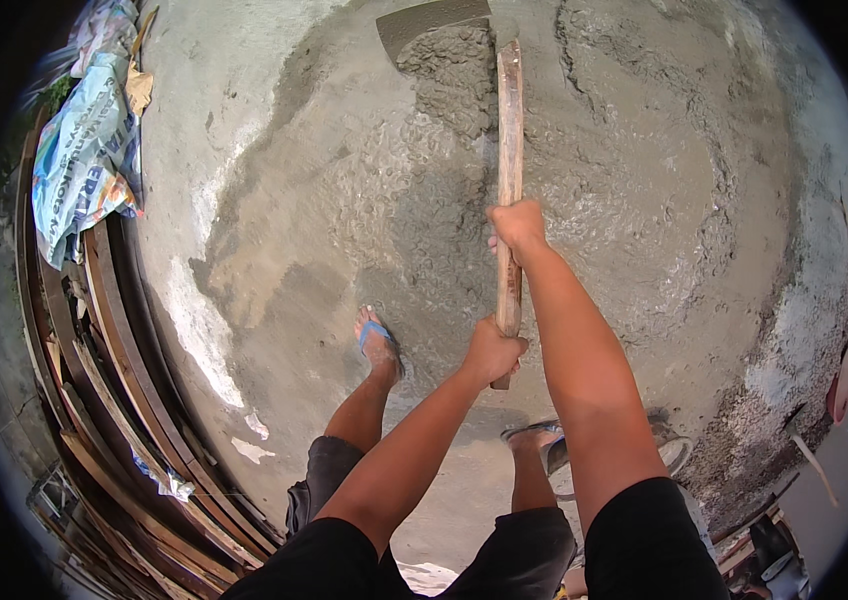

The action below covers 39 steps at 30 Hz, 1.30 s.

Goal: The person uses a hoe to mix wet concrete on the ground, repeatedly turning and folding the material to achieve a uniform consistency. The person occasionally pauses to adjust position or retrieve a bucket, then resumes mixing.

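Along the left edge of the concrete floor [204, 60], long wooden boards [124, 330] are stacked, and a printed plastic sack [89, 150], mostly pale blue, is draped over their upper part. Beside the boards, the floor is marked by a whitish patch [202, 330]. Farther right, a left foot [376, 345] in a blue-strapped flip-flop is planted on the damp surface. At the upper edge of the floor, a broad hoe blade [424, 25] is seen, with wet grey mortar [449, 80] heaped against it; more mortar is spread across the middle. The wooden handle [510, 130] is directed from beside the blade toward the lower edge. Near its lower end it is gripped by the left hand [494, 350], closed round the wood; higher up, it is clasped likewise by the right hand [518, 222], the two hands being held apart. Lower right of the handle, a round rim [684, 455] is partly hidden behind the right forearm [599, 380]. Toward the right edge, coarse grit [734, 440] is scattered.
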Each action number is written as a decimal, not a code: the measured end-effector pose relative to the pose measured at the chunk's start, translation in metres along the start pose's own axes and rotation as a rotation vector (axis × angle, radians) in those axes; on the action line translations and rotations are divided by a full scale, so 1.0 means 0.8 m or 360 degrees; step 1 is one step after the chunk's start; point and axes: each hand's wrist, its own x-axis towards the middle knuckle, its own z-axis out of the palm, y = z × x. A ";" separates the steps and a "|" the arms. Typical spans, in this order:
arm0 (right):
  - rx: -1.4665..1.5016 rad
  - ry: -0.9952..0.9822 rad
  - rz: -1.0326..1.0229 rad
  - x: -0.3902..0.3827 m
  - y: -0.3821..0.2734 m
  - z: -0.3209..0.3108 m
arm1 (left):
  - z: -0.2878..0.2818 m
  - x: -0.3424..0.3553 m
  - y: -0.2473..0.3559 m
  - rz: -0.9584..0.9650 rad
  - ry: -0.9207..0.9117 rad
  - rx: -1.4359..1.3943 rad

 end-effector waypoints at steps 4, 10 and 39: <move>0.0263 -0.0140 0.0196 -0.074 0.066 -0.036 | 0.038 -0.087 -0.059 0.0054 0.0210 0.0358; 0.0550 -0.0181 0.0175 -0.217 0.151 -0.055 | 0.050 -0.226 -0.118 0.0173 0.0291 0.0815; -0.0410 0.0416 -0.0127 -0.114 0.111 -0.130 | 0.094 -0.012 0.016 -0.0161 -0.0282 0.0381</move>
